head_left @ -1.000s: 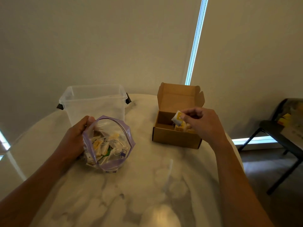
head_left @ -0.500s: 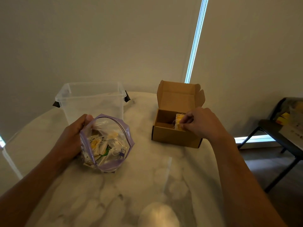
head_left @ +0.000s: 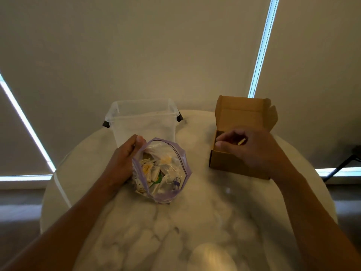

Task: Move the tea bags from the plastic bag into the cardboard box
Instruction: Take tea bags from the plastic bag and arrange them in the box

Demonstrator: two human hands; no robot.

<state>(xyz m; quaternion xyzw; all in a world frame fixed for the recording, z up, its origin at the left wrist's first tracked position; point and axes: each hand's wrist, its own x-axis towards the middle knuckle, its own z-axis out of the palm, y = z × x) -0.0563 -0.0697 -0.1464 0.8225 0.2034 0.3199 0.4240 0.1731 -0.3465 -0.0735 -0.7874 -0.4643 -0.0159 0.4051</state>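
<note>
Item: plastic bag (head_left: 172, 184) of tea bags (head_left: 148, 169), mouth agape, its rim gripped by our left hand (head_left: 121, 161) on the bench (head_left: 195, 222). Cardboard box (head_left: 242, 112), lid up, sits directly beneath our right hand (head_left: 254, 151), fingers curled (whether they pinch anything, we cannot tell).

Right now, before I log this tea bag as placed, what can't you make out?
- Inside of the cardboard box: head view, the right hand covers the opening, so its contents are unseen.
- Tea bag: only a pale sliver shows beside the curled fingers; gripped or released, cannot tell.
- Contents of the plastic bag, which the left hand holds: jumbled and too small to count.
</note>
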